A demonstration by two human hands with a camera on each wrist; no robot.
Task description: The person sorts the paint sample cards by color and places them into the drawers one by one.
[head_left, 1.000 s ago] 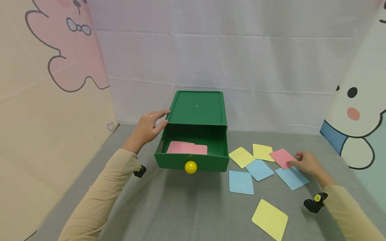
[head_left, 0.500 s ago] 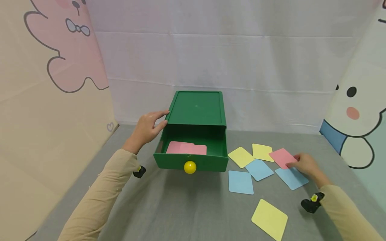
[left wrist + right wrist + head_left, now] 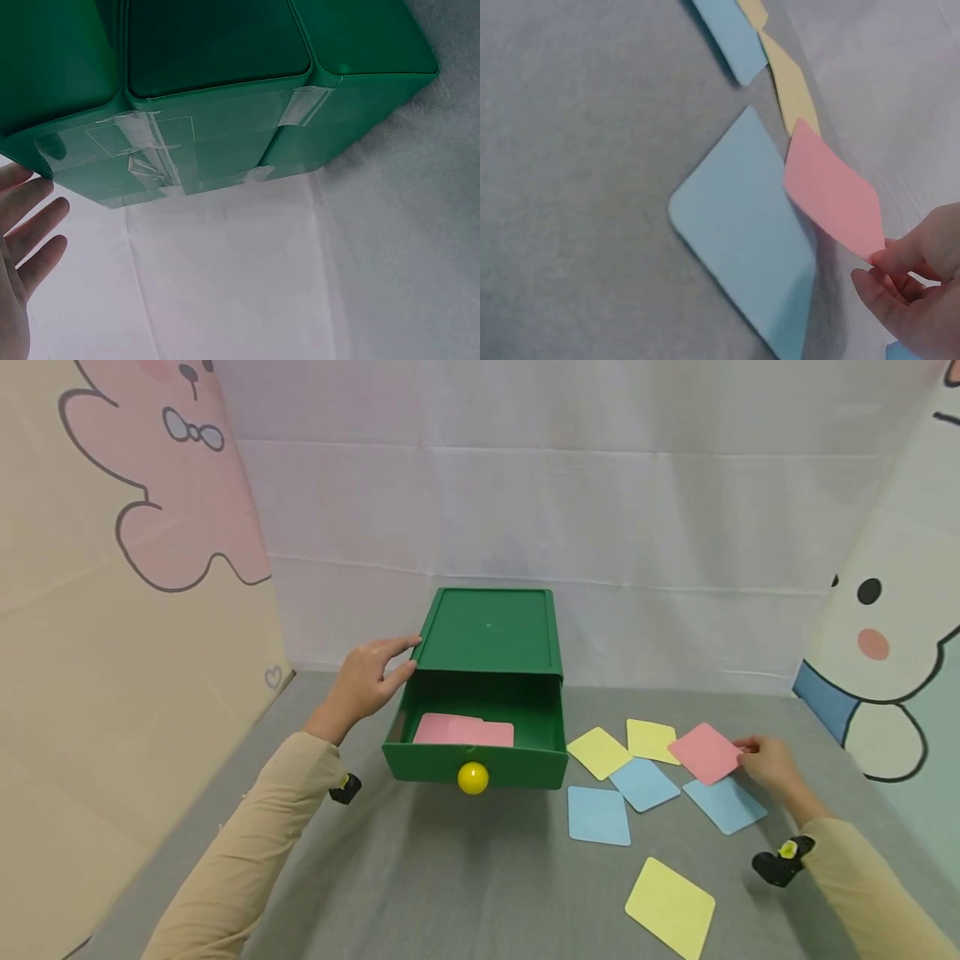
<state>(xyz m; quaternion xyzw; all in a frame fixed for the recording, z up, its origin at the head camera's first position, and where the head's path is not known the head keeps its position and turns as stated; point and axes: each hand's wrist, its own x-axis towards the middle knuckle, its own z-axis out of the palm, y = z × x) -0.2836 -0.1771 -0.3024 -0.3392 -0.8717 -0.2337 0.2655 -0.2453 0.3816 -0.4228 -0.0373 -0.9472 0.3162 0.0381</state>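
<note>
My right hand point(image 3: 772, 767) pinches a pink card point(image 3: 705, 753) by its right corner. In the right wrist view the pink card point(image 3: 832, 191) is tilted, its near corner between thumb and fingers, beside a blue card point(image 3: 742, 232). My left hand point(image 3: 360, 685) rests with fingertips at the left edge of a green drawer box point(image 3: 491, 631). The drawer point(image 3: 517, 768) is pulled out, with a yellow ball knob point(image 3: 473, 778) on its front and pink cards point(image 3: 465, 731) inside. In the left wrist view the left hand's fingers point(image 3: 45, 217) are extended at the box's taped side point(image 3: 217, 150).
Right of the drawer lie yellow cards point(image 3: 600, 752) and blue cards point(image 3: 598, 816) on the grey cloth point(image 3: 450, 877), some overlapping. Another yellow card point(image 3: 670, 907) lies nearer the front. A white curtain point(image 3: 525, 510) hangs behind, with patterned panels point(image 3: 150, 693) at both sides.
The right hand has taken hold of the pink card's corner and raised that side slightly, and the card has tilted and shifted. The left hand and the drawer box stay in place.
</note>
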